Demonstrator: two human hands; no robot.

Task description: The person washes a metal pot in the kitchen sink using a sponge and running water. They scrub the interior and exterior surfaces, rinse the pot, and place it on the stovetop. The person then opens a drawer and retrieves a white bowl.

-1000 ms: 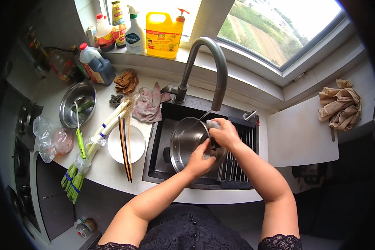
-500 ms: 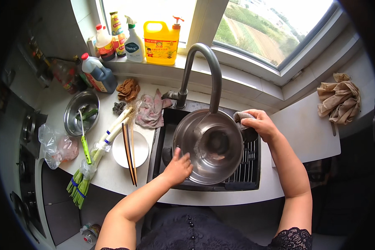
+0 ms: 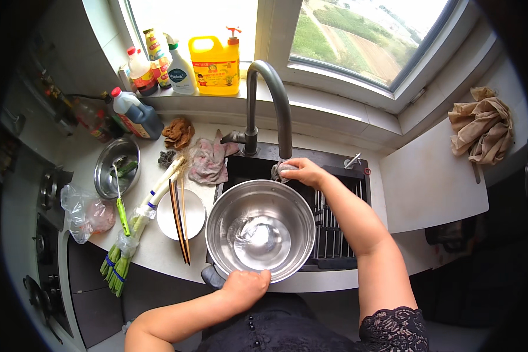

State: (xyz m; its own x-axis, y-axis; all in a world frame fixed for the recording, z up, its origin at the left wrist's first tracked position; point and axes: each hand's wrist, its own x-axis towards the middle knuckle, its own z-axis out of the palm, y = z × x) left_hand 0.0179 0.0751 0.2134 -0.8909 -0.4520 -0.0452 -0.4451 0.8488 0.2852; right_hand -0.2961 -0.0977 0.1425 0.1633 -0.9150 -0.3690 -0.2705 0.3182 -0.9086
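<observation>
A stainless steel pot [image 3: 301, 230] with a black side handle [image 3: 213, 276] is over the near left part of the black sink [image 3: 362, 193], its inside facing up. My left hand [image 3: 246, 287] grips the pot's near rim, fingers closed over it. Behind the pot's far rim, my right hand [image 3: 306, 174] pinches a crumpled grey cloth [image 3: 279, 171] just below the mouth of the curved tap [image 3: 283, 105]. Some clear water seems to lie in the pot's bottom. No stream from the tap can be made out.
Left of the sink are a white bowl [image 3: 196, 218] with chopsticks [image 3: 176, 220] across it, bundled scallions [image 3: 126, 246], a metal bowl [image 3: 100, 176] and a pinkish rag [image 3: 208, 167]. Bottles and a yellow jug [image 3: 215, 73] line the sill. A white board [image 3: 431, 188] stands at right.
The pot has come nearer to me and left, out from under the tap. My left hand has closed on its near rim. My right hand, with the cloth, has moved left to the tap's mouth.
</observation>
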